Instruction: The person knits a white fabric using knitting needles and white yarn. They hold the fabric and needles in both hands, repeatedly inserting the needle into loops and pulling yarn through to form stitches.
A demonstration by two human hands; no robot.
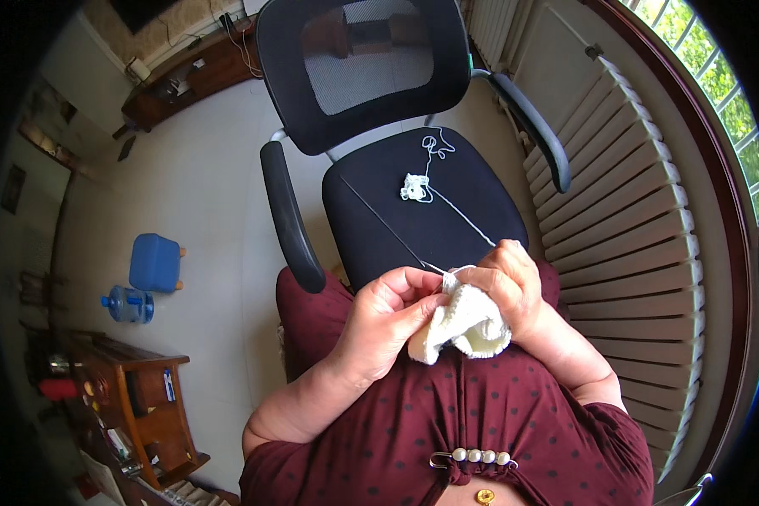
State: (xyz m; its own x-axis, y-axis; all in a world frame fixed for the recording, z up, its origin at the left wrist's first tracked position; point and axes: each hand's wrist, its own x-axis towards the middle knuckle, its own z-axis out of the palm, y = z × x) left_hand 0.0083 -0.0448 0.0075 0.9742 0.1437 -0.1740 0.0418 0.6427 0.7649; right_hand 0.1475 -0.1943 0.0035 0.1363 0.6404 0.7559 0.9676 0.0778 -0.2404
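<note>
Cream knitted fabric [465, 322] hangs between my two hands, above my lap. My left hand [389, 316] pinches its edge near a light needle tip, with a dark, thin knitting needle [379, 218] reaching up and left over the chair seat. On the other side, my right hand [512, 278] grips the upper edge of the fabric, and a strand of white yarn [462, 215] runs from it to the seat. A small loose heap of white yarn [414, 188] lies on the black seat, with loops trailing behind it. The stitches under my fingers are partly hidden.
A black office chair [354, 246] with armrests faces me. A white radiator [626, 265] stands along the right wall under a window. To the left are a blue stool [155, 262], a large water bottle [129, 305] and a wooden cabinet [158, 360].
</note>
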